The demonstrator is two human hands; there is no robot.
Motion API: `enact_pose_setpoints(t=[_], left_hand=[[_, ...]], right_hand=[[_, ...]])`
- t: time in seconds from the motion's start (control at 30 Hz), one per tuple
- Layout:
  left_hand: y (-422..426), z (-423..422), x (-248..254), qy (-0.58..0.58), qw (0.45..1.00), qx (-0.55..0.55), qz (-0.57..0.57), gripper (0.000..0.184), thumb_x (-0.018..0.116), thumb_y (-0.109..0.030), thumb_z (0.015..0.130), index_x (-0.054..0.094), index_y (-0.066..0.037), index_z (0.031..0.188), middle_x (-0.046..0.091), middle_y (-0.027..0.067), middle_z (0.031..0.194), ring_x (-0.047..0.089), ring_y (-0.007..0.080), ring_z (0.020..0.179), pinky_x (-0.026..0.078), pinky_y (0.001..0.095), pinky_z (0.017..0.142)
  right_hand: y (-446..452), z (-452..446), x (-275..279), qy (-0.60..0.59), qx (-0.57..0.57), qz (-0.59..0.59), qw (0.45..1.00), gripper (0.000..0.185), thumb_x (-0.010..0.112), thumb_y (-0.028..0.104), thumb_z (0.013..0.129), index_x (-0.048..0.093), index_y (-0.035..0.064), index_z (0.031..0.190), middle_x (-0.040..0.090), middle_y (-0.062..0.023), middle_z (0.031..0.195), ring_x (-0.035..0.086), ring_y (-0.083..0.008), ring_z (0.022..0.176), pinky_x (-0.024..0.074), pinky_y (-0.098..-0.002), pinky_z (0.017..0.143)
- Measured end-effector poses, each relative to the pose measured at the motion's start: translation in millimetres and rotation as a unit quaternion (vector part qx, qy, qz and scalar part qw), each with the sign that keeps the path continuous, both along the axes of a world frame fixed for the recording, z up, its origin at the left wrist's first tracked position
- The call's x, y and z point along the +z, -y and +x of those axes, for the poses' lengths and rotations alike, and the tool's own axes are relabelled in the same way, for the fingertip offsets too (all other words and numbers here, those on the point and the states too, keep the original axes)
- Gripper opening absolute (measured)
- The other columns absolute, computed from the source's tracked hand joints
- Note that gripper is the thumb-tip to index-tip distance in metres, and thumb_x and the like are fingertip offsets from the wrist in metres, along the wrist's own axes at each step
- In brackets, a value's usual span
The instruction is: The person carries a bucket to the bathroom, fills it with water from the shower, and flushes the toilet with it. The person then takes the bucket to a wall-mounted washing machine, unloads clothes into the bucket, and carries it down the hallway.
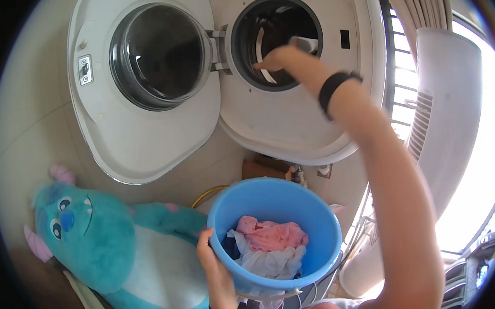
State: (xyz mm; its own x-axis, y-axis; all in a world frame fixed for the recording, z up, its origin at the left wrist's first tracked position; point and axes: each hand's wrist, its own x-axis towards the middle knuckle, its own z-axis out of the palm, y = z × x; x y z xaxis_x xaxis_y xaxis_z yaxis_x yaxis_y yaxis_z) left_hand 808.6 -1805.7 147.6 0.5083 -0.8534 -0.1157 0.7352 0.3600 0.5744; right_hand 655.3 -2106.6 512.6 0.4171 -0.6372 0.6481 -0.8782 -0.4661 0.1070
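Observation:
My left hand point(215, 268) grips the left rim of a blue bucket point(324, 237), thumb up at the edge. Inside the bucket lie a crumpled pink garment point(271, 234), some white cloth point(273, 263) and a dark blue piece point(230, 247). At the round opening of a wall-mounted washing machine point(290, 116) is my right hand point(276, 59), blurred, so its fingers cannot be made out. Behind it, the dark drum point(277, 21) shows a pale curved strip and a whitish piece. Swung out to the left stands the machine's door point(162, 125) with its dark glass bowl.
A large turquoise plush toy point(109, 234) lies at the lower left, against the bucket's side. On the right are a tall white appliance point(451, 88), a curtain point(419, 5) and a bright barred window. A yellow hose point(207, 194) and a brown box point(262, 169) sit behind the bucket.

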Motion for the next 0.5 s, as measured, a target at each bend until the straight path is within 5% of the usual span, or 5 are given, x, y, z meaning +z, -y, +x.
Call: enact_pose_setpoints(t=[0.1,0.23,0.37,0.5], left_hand=[[-15,-17,24,0.031,0.998,0.045,-0.012,0.033,0.063,-0.023,0.075,0.061,0.0,0.099,0.06,0.0092,0.092,0.059,0.0208,0.083,0.048,0.0302,0.076],[-11,-9,11,0.036,0.999,0.028,-0.015,0.032,0.063,-0.024,0.075,0.062,0.0,0.096,0.06,0.0078,0.09,0.058,0.0188,0.081,0.047,0.029,0.074],[-2,-1,-1,0.019,0.999,0.01,0.027,0.03,0.063,-0.025,0.076,0.062,0.0,0.093,0.06,0.0074,0.088,0.058,0.0179,0.08,0.046,0.0282,0.072],[-2,-8,6,0.019,1.0,0.007,0.019,0.03,0.063,-0.024,0.075,0.062,0.001,0.093,0.061,0.0093,0.089,0.059,0.0189,0.079,0.048,0.0292,0.072]], right_hand=[[-28,-50,23,-0.212,-0.234,-0.122,0.941,0.064,0.028,0.056,0.093,0.053,0.0089,0.128,0.051,-0.0144,0.132,0.043,-0.0306,0.127,0.0318,-0.0407,0.104],[-14,-72,-15,-0.273,-0.302,-0.076,0.91,0.061,0.03,0.054,0.093,0.056,0.0106,0.126,0.054,-0.0125,0.129,0.046,-0.0291,0.125,0.0347,-0.0395,0.101],[-13,-32,-55,-0.223,-0.273,0.002,0.936,0.057,0.031,0.052,0.093,0.058,0.0123,0.124,0.057,-0.0105,0.126,0.048,-0.0276,0.124,0.0376,-0.0383,0.097],[-24,17,-66,0.005,-0.153,0.133,0.979,0.058,0.031,0.048,0.093,0.05,0.0082,0.131,0.047,-0.0169,0.136,0.041,-0.0345,0.129,0.033,-0.0436,0.103]])
